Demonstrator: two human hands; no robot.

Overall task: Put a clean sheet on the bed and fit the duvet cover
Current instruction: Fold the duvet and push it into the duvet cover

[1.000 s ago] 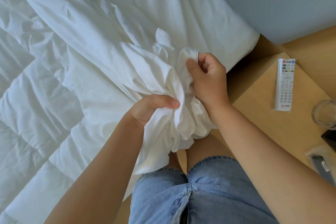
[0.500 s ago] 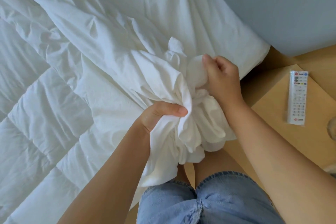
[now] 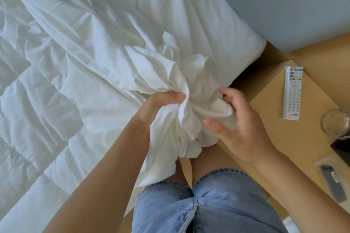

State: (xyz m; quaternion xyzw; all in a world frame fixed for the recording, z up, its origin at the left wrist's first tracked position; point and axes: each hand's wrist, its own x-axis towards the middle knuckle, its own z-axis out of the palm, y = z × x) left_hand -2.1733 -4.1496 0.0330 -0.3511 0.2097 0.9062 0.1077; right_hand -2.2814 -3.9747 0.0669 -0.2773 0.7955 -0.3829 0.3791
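Centre of the frame, the left hand [image 3: 161,105] is clenched tight on a bunched wad of white duvet cover [image 3: 185,96], thumb pressed across the gathered folds; the loose tail of that cloth hangs down past the wrist toward the denim shorts [image 3: 208,204] at the bottom of the frame. The right hand [image 3: 238,125] sits just right of the bunch with fingers spread wide, thumb and fingertips apart, brushing the fabric at most; whether it actually touches is hard to say from this angle. The rest of the cover fans out from the bunch across the upper left, rumpled, lying over the quilted duvet [image 3: 34,104] that fills the left side of the frame; the mattress corner [image 3: 251,43] shows above the hands, against a pale blue wall [image 3: 284,2]. On the right, a wooden tabletop [image 3: 269,100] carries a white remote control [image 3: 292,92] in a clear sleeve; a glass [image 3: 335,124] stands at the right edge; a dark wrapped item [image 3: 331,181], blurred, lies lower right.
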